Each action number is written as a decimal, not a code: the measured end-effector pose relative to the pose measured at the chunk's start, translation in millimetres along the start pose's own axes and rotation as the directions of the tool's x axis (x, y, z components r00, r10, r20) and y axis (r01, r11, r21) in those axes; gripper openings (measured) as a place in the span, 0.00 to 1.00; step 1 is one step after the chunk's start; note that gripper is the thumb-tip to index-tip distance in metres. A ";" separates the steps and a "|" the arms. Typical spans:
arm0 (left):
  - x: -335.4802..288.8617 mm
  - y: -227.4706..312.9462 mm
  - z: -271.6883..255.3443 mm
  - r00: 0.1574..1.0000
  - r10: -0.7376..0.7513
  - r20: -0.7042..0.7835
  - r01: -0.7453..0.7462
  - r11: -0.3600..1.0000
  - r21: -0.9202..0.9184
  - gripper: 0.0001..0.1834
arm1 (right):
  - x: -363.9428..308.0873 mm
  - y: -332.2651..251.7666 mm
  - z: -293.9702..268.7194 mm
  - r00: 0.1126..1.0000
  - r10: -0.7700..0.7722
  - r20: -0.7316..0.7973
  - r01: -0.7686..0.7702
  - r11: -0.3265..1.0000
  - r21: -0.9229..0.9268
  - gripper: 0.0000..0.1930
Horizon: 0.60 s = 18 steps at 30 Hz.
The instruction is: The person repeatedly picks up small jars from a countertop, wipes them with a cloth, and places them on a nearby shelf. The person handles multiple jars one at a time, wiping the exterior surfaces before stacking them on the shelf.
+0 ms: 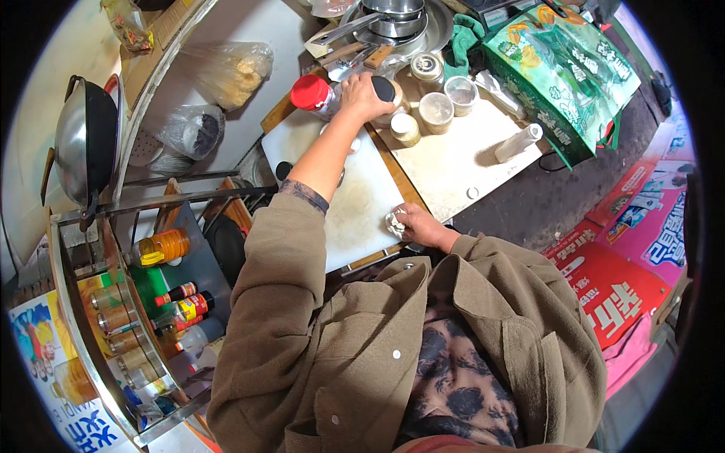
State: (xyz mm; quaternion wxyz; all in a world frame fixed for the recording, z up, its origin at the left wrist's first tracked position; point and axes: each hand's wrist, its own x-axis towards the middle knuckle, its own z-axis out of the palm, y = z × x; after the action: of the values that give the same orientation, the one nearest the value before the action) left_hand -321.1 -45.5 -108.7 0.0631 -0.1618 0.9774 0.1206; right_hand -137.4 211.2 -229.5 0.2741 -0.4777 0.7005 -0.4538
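Note:
My left hand (pixel 361 100) reaches over the white cutting board (pixel 362 192) and is closed on a jar with a black lid (pixel 384 88), among several other jars. Just left of it stands a container with a red lid (pixel 310 92). A jar with a pale lid (pixel 405 128) and clear-lidded jars (pixel 436 112) are grouped to its right. At the board's near right edge, my right hand (pixel 421 226) grips a crumpled white cloth or tissue (pixel 394 221); which of these cannot be made out. Part of the board lies under my left forearm, beside a small dark round thing (pixel 284 170).
Pots and a pan (pixel 396 23) stand at the back. On the right are a green bag (pixel 563 75) and a white bottle (pixel 519 143). A metal rack (pixel 113 302) with bottles is at the left, below a wok (pixel 81 143) and hanging plastic bags (pixel 230 72).

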 end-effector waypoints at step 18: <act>-231.0 -28.9 -40.4 0.993 -0.094 -0.077 0.092 0.995 -0.032 0.49 | -3.8 -18.0 -47.6 0.966 0.241 0.097 -0.244 0.970 0.019 0.20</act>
State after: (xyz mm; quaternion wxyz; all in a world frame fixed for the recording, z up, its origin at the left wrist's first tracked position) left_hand -97.9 -12.9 -38.5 0.0280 -0.2127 0.9687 0.1247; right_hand -167.2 230.1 -192.6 0.3676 -0.4049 0.7331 -0.4044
